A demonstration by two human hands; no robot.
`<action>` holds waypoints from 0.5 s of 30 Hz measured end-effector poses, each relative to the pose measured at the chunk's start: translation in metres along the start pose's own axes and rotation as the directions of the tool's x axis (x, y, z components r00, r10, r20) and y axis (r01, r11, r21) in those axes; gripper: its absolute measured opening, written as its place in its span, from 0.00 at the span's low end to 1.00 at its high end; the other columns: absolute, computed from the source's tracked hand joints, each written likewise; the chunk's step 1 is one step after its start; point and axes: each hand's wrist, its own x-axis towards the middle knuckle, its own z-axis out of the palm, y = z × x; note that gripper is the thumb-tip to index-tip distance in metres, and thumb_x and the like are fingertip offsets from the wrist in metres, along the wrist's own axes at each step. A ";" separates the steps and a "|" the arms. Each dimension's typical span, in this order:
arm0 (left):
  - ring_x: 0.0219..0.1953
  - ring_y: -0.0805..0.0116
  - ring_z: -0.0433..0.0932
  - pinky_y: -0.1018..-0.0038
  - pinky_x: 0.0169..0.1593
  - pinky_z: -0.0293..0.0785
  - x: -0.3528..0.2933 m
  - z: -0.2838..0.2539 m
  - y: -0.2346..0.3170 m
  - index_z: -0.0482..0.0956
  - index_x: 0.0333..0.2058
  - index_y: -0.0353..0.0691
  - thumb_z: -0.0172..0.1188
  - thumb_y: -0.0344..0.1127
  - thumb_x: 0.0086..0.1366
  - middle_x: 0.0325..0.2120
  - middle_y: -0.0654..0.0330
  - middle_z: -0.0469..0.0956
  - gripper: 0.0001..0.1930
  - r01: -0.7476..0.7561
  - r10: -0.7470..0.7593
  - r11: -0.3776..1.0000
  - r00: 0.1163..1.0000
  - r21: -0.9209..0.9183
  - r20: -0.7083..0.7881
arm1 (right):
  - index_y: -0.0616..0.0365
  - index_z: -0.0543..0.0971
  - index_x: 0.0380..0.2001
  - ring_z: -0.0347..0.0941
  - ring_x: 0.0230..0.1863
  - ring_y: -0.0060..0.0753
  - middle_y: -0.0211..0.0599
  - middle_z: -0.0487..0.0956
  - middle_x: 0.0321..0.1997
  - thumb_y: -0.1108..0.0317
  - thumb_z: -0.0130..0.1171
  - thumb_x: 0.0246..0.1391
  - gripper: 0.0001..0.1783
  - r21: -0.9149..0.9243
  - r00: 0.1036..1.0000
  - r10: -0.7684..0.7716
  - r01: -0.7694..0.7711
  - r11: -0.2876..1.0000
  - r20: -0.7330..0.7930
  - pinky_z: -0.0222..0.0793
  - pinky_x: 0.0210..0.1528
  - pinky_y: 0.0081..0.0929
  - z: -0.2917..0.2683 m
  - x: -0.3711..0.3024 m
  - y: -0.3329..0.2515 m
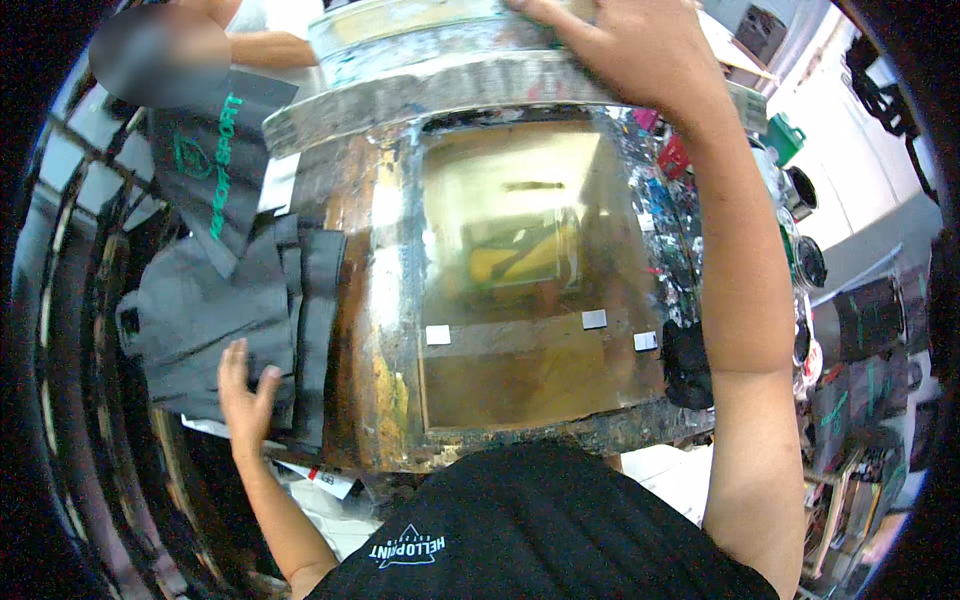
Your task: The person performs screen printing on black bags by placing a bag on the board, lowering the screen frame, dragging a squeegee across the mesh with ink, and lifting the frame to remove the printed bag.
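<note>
My left hand [248,400] rests with fingers spread on a stack of dark grey fabric bags [215,320] at the left of the worktable. My right hand [640,50] reaches to the far side and grips the worn wooden frame [430,90] of a printing screen, raised across the back; some of its fingertips are cut off by the upper edge. Between my arms lies a glossy brown printing board [510,370]. Small white tape pieces [438,335] stick to it, and light reflects off its surface.
At the far left another person's arm [270,50] shows beside a dark bag [215,150] with green print. Paint-stained jars [805,260] and a green container [785,138] line the right side, near a black cloth [688,365]. Printed dark pieces [865,320] lie further right. Dark rack bars [65,300] run along the left.
</note>
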 end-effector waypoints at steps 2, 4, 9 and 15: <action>0.80 0.43 0.55 0.47 0.81 0.45 -0.021 0.005 0.027 0.67 0.75 0.42 0.68 0.61 0.67 0.78 0.46 0.60 0.45 -0.064 0.047 0.977 0.995 0.202 0.088 | 0.62 0.81 0.38 0.78 0.44 0.44 0.49 0.83 0.38 0.31 0.48 0.71 0.38 -0.002 0.995 -0.037 0.037 0.999 -0.088 0.74 0.52 0.46 0.002 0.001 -0.001; 0.80 0.44 0.55 0.46 0.82 0.43 -0.028 0.003 0.041 0.66 0.76 0.41 0.66 0.65 0.67 0.78 0.46 0.60 0.47 -0.099 0.076 0.957 0.993 0.272 0.093 | 0.66 0.82 0.37 0.80 0.44 0.51 0.55 0.84 0.38 0.33 0.53 0.68 0.38 0.036 0.982 -0.064 0.072 0.997 -0.175 0.73 0.50 0.49 0.003 0.001 -0.001; 0.79 0.49 0.60 0.49 0.81 0.48 -0.022 -0.012 0.042 0.70 0.73 0.38 0.69 0.59 0.67 0.75 0.49 0.66 0.44 0.010 -0.030 0.986 0.993 0.164 0.118 | 0.65 0.82 0.35 0.80 0.42 0.59 0.59 0.83 0.35 0.33 0.56 0.66 0.37 0.037 0.967 -0.115 0.127 0.991 -0.229 0.72 0.50 0.53 0.004 -0.004 0.003; 0.73 0.50 0.71 0.51 0.77 0.57 -0.025 -0.006 0.041 0.83 0.61 0.38 0.71 0.52 0.67 0.68 0.50 0.77 0.31 -0.021 0.009 0.987 0.997 0.158 0.082 | 0.63 0.82 0.34 0.80 0.43 0.58 0.58 0.84 0.35 0.33 0.53 0.66 0.37 -0.038 0.978 -0.099 0.093 0.995 -0.185 0.70 0.53 0.54 0.007 -0.008 0.004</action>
